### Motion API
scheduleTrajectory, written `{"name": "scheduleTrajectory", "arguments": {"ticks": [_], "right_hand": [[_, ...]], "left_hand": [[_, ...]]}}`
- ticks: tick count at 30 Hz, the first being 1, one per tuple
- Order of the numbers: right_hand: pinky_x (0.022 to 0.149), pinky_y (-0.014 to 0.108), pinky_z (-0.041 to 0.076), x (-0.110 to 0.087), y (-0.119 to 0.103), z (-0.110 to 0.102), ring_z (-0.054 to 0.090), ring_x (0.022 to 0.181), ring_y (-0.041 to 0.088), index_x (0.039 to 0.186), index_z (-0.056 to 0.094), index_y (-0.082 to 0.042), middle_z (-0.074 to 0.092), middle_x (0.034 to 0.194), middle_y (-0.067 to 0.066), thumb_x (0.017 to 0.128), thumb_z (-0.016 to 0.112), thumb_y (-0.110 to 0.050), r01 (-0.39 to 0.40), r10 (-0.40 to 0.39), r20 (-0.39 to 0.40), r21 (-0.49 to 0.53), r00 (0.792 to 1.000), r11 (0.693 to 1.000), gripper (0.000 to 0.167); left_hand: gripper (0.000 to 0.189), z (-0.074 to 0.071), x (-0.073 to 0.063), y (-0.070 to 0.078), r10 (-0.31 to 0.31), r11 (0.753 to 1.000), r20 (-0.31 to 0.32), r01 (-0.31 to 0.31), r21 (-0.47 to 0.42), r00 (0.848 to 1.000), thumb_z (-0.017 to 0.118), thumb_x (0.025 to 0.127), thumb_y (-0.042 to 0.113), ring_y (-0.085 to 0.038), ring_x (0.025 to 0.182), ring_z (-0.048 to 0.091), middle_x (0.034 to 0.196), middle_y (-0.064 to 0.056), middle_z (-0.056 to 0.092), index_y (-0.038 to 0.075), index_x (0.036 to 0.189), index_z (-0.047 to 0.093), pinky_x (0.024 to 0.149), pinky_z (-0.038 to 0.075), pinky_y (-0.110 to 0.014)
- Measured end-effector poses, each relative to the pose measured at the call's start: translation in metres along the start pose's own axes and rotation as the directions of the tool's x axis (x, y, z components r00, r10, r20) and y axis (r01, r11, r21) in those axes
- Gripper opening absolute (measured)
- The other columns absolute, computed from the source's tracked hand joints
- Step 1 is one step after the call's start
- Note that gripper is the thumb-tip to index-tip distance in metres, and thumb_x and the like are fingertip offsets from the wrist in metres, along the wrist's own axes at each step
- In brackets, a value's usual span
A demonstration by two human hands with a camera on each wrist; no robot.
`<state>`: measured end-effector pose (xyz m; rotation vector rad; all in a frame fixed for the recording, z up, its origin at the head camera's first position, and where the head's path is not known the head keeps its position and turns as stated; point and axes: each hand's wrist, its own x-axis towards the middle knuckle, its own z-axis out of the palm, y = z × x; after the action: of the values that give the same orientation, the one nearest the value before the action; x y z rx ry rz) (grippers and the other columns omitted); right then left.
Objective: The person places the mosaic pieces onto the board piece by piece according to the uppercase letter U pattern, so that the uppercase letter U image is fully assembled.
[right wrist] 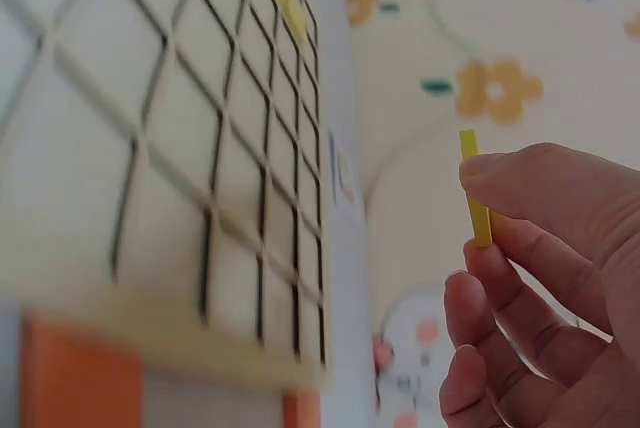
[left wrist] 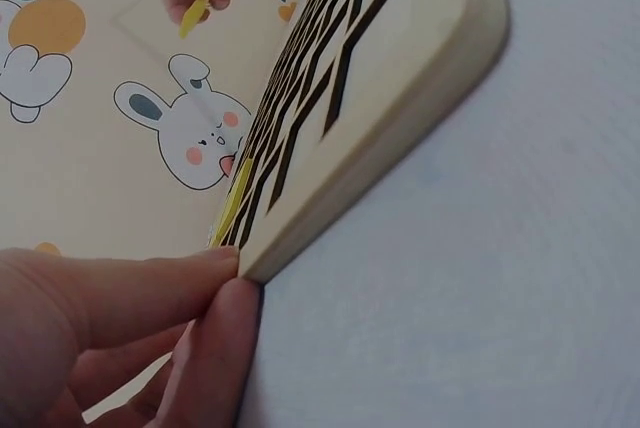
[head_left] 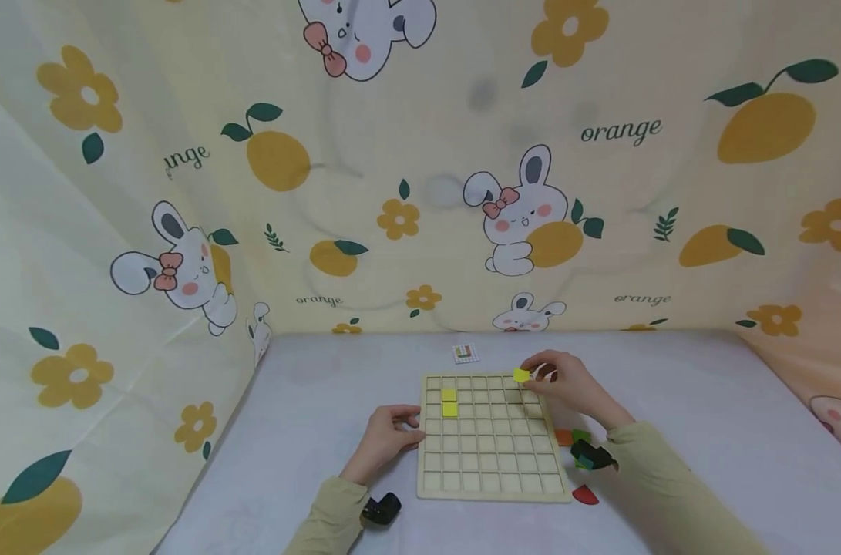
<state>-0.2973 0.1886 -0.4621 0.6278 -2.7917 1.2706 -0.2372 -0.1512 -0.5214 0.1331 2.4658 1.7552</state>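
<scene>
My right hand pinches a thin yellow square tile between thumb and fingers, over the far right corner of a pale wooden grid board. At the board's left edge, my left hand grips the rim with thumb and fingertips, seen close up in the left wrist view. Two yellow tiles lie one behind the other in the board's second column from the left. The held tile also shows far off in the left wrist view.
Orange, green and red pieces lie by the board's right side, partly behind the right wrist's black camera. A small patterned card lies beyond the board. A printed cloth hangs behind the table.
</scene>
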Motion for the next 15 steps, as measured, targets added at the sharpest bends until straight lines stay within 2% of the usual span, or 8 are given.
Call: {"name": "scheduleTrajectory", "arguments": {"ticks": [7,15], "right_hand": [[0.068,0.028,0.051,0.007,-0.015,0.029,0.058,0.082,0.018,0.106,0.067,-0.006,0.065,0.102,0.003,0.083,0.076,-0.014,0.103,-0.108,0.054,0.088,0.993,0.991,0.026],[0.061,0.025,0.050,0.010,-0.029,0.067,0.058,0.079,0.017,0.104,0.068,-0.006,0.064,0.100,0.005,0.083,0.074,-0.010,0.195,-0.212,0.121,0.135,0.970,0.971,0.022]], "left_hand": [[0.046,0.001,0.003,0.004,0.005,1.000,-0.002,-0.005,0.009,1.000,0.075,0.076,-0.006,-0.014,0.066,0.057,0.089,-0.009,0.059,-0.006,0.120,0.061,0.061,0.057,-0.026],[0.047,0.000,0.001,0.004,-0.016,1.000,0.001,0.016,-0.015,1.000,0.075,0.075,-0.007,-0.014,0.066,0.057,0.089,-0.010,0.059,-0.006,0.120,0.061,0.062,0.057,-0.028]]}}
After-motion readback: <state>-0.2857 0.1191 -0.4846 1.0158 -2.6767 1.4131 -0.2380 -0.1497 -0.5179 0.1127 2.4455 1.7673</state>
